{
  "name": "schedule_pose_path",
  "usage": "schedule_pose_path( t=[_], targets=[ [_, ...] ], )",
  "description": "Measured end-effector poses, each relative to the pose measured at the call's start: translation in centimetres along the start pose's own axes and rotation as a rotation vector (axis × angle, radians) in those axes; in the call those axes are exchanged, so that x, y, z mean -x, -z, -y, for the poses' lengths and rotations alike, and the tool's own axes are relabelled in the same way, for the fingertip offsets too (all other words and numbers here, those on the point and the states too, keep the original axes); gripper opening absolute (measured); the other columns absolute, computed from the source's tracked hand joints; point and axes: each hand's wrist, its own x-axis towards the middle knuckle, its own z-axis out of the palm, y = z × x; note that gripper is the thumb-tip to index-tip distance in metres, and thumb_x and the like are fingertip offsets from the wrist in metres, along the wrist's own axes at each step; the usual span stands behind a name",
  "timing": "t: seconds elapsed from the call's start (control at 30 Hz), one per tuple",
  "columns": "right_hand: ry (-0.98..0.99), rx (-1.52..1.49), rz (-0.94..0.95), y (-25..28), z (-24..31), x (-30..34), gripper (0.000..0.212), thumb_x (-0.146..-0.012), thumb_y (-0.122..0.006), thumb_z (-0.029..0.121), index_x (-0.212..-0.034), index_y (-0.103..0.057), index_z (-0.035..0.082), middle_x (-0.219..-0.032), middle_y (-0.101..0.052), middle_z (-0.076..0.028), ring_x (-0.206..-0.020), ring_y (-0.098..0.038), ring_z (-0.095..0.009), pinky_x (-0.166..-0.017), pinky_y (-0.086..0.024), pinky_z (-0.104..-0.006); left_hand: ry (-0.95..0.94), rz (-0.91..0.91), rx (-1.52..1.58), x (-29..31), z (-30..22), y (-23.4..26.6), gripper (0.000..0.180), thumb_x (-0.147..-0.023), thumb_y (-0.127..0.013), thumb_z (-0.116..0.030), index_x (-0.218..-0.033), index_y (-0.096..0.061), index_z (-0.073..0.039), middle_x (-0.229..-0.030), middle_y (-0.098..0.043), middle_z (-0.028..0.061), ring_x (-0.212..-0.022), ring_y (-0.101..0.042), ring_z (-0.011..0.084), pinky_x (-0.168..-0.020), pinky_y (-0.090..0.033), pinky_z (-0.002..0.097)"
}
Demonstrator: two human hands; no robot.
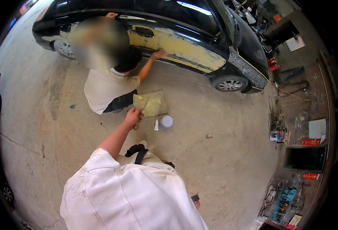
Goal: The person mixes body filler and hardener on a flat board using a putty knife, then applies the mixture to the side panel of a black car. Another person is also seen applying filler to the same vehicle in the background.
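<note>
My left hand [133, 115] is stretched forward and grips the wooden handle of a putty knife [139, 104] whose blade carries yellow filler. The blade hovers over the near edge of a flat mixing board [156, 103] smeared with the same yellow filler, lying on the concrete floor. Only a sliver of my right hand [197, 204] shows beside my white shirt at the lower edge, next to a small dark object [195, 197]; its grip is hidden.
A co-worker in a white shirt [105, 86] crouches just beyond the board, one hand on the filler-covered door of a black car [184, 46]. A round white tin [166, 121] and a small tube [156, 124] lie by the board. Tools and clutter line the right wall [291, 134].
</note>
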Motion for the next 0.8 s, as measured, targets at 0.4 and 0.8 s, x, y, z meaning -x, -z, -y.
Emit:
schedule_pose_path(
  t=[0.4, 0.8],
  targets=[
    [-0.019, 0.092, -0.010, 0.5, 1.3, 0.6, 0.038, -0.077, -0.062, 0.011, -0.113, -0.061, -0.003, -0.105, -0.065, -0.023, -0.099, -0.063, -0.033, -0.086, -0.048, -0.0384, -0.003, 0.013, -0.017, -0.7, 0.1, 0.3, 0.024, -0.094, -0.055, -0.028, -0.102, -0.052, -0.006, -0.082, -0.061, 0.0064, -0.061, -0.056, 0.0135, -0.055, -0.047, 0.0285],
    [0.015, 0.058, -0.028, 0.0, -0.2, 0.4, 0.038, -0.078, -0.062, 0.013, -0.112, -0.062, -0.002, -0.103, -0.067, -0.021, -0.095, -0.064, -0.033, -0.083, -0.049, -0.0389, -0.049, 0.050, -0.024, -1.0, -0.3, 0.6, 0.020, -0.093, -0.055, -0.023, -0.102, -0.052, -0.005, -0.080, -0.060, 0.0063, -0.061, -0.056, 0.0128, -0.054, -0.047, 0.0278]
  ],
)
